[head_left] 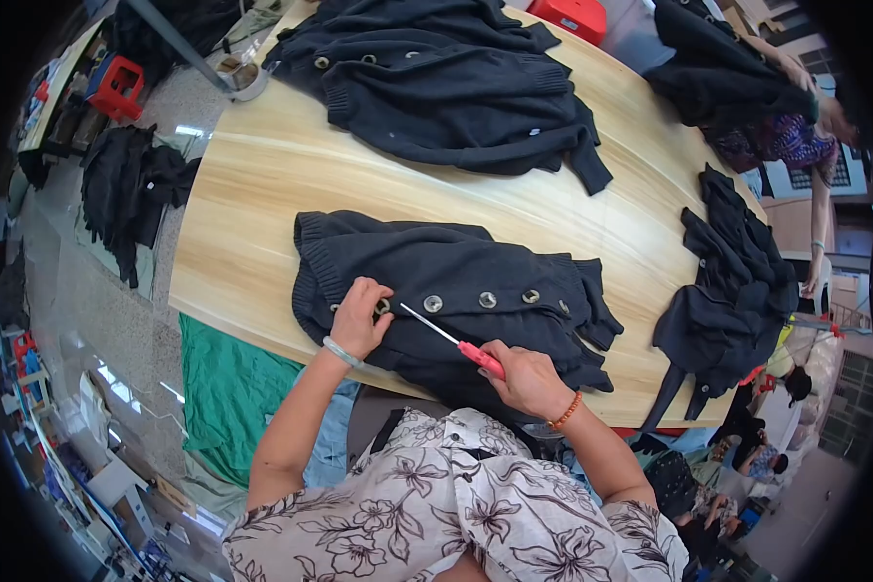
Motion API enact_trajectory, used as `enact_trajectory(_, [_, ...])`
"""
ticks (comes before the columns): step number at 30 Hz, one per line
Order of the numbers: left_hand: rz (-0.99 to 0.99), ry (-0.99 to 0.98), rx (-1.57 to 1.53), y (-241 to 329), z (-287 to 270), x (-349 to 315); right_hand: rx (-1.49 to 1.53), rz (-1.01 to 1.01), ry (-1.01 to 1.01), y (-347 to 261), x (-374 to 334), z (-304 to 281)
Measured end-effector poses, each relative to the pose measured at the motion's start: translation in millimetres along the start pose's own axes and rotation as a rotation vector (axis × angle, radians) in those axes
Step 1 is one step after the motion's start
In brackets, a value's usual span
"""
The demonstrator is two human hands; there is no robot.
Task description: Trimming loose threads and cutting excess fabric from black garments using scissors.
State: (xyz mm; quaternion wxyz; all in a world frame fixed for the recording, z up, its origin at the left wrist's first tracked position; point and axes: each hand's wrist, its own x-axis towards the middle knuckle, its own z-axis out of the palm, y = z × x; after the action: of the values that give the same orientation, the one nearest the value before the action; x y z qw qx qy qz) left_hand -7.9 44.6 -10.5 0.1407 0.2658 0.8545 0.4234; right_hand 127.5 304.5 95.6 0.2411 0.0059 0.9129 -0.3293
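Observation:
A black knitted cardigan (388, 257) with a row of large shiny buttons (488, 300) lies across the table in front of me. My left hand (361, 315) has its fingers curled on the ribbed end, thumb and fingertips closed around the placket beside a button (382, 307). My right hand (532, 380) grips a tool with a red handle (480, 359) and a long thin metal shaft (429, 323). Its tip points left, close to that button and my left fingertips. Whether the tool is a pair of scissors does not show clearly.
More black cardigans (446, 102) are heaped at the table's far side, and another (727, 281) lies at the right edge. A co-worker (776, 136) holds up a dark garment there. Green cloth (228, 398) hangs below the wooden table's (247, 209) left front edge. Red stools (116, 87) stand beyond.

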Motion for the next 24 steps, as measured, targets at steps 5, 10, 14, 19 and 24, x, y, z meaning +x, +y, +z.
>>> enact_trajectory(5, [-0.065,-0.136,-0.051,0,-6,12,-0.031,-0.033,-0.096,-4,0,1])
enact_trajectory(10, [0.081,-0.094,0.070,-3,-1,6,0.097,-0.029,0.012,-1,-9,11])
enact_trajectory(14, [0.301,0.047,0.152,49,8,19,0.136,0.046,0.143,16,-41,7])
enact_trajectory(19, [0.003,-0.180,-0.036,52,42,34,0.096,0.143,0.222,21,-61,-4])
enact_trajectory(24, [-0.090,-0.332,-0.162,43,41,39,-0.015,0.162,-0.003,23,-66,0])
